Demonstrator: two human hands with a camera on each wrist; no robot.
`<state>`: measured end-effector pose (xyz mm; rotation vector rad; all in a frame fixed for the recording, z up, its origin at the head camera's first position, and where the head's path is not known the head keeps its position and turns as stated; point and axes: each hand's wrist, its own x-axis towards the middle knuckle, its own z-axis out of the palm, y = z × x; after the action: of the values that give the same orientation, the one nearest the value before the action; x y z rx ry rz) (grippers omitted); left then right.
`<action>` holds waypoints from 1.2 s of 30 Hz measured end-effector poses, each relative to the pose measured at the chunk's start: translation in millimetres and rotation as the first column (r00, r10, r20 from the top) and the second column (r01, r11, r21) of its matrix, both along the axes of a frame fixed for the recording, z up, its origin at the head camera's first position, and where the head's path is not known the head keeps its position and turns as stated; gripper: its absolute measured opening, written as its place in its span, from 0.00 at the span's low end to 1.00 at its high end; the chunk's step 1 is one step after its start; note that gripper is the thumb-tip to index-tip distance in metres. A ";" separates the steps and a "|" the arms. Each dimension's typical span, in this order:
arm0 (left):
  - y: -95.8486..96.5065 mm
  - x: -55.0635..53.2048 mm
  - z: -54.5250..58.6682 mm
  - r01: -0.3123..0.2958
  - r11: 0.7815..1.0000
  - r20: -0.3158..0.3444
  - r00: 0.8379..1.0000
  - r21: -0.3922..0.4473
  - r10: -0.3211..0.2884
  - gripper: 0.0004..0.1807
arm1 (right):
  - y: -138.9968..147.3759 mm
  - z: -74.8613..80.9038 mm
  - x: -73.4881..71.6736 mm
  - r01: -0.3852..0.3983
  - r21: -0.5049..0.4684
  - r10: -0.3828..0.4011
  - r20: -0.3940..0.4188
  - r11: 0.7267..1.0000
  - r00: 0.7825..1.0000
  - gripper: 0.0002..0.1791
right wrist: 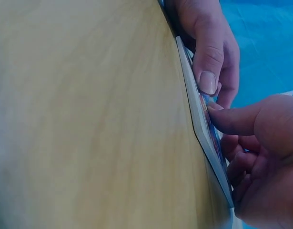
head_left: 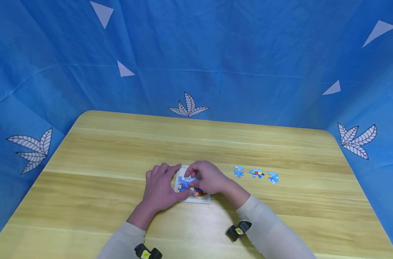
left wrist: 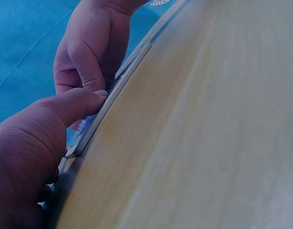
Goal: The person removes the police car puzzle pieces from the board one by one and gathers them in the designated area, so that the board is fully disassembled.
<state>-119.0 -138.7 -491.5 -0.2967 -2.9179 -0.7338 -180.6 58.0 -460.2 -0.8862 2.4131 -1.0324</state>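
A small jigsaw puzzle board (head_left: 201, 200) with a pale frame lies on the table, its colourful picture partly covered by both hands. My left hand (head_left: 161, 190) holds the board from the left, index finger at its top left corner and thumb across its front edge. Over the picture, my right hand (head_left: 209, 178) bends its index finger and thumb around a blue puzzle piece (head_left: 187, 179) with eye-like white dots. In the right wrist view, the right thumb (right wrist: 237, 119) rests right at the picture surface, close to the left thumb (right wrist: 208, 71). The other right fingers are curled in.
To the right of the board lie three loose puzzle pieces in a row: a left one (head_left: 238, 171), a middle one (head_left: 257, 173) and a right one (head_left: 273, 177). The wooden table (head_left: 118, 144) ends at a blue cloth backdrop (head_left: 183, 46).
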 end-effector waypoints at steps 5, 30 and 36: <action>0.1 0.1 0.4 0.003 1.000 0.001 1.000 0.003 -0.003 0.51 | 0.6 0.1 0.0 0.011 -0.029 -0.011 0.022 1.000 1.000 0.12; -0.1 0.6 1.6 0.007 1.000 0.010 1.000 0.009 -0.007 0.51 | 7.6 -2.1 -2.5 -0.030 -0.058 0.031 0.018 0.998 0.999 0.08; -0.5 0.0 1.4 0.009 1.000 0.010 1.000 0.002 -0.009 0.51 | 8.7 -2.9 -4.1 -0.052 -0.060 0.053 0.017 0.997 0.998 0.10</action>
<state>-119.0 -139.2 -490.1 -0.3074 -2.9265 -0.7421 -184.7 66.7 -463.1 -0.9512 2.3419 -1.0936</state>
